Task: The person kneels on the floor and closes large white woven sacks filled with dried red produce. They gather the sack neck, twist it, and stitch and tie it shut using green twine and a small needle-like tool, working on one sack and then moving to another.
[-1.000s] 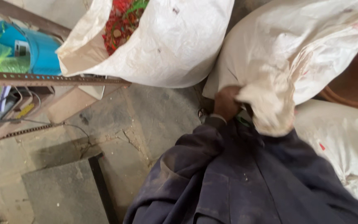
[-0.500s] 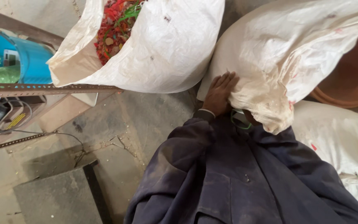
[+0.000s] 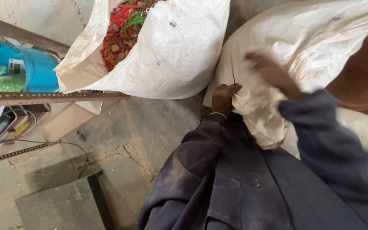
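The right hand [image 3: 273, 74], out of sight half a second before, had come up over the big white sack [image 3: 303, 38] and lay blurred against its cloth, so I could not tell whether its fingers were spread or closed. The left hand [image 3: 223, 98] had shifted from lying flat on the sack to pinching its bunched mouth, arm bent close to the body, the sack leaning just ahead on the floor [image 3: 150, 123].
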{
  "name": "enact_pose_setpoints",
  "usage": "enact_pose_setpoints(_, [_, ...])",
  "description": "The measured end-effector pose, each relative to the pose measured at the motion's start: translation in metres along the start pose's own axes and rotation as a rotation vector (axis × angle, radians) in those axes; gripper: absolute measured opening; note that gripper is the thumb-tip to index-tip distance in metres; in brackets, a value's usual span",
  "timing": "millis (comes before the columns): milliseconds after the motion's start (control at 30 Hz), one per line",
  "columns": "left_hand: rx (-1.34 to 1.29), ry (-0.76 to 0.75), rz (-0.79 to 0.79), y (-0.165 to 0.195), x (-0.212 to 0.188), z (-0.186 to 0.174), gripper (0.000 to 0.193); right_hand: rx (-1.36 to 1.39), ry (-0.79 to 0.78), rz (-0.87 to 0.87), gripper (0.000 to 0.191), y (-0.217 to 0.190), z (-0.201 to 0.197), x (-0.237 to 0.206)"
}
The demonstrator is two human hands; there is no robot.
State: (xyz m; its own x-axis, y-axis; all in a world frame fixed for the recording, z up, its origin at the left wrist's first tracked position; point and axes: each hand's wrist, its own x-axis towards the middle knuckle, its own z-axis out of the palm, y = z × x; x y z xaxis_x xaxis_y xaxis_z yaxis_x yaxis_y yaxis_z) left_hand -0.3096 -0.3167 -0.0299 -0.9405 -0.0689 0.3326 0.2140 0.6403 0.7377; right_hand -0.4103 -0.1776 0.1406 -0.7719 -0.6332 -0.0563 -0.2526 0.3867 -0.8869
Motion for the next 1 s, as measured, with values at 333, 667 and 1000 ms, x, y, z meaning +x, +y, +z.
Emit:
enact_pose_setpoints(333, [-0.058,-0.051,0.085,0.023,-0.003,-0.033,0.037,0.652,0.487,0.229,0.016,0.061,0.038,0.089])
enact_pose_setpoints(667, [-0.562,0.155,-0.424,-0.011,-0.015,-0.100,0.034,0.595,0.052,-0.314,0.026,-0.085,0.067,0.024])
enact_pose_setpoints(1000, [-0.334,-0.636,0.204,0.017,0.062,-0.137,0.054,0.676,0.053,-0.227,0.037,-0.147,0.204,-0.141])
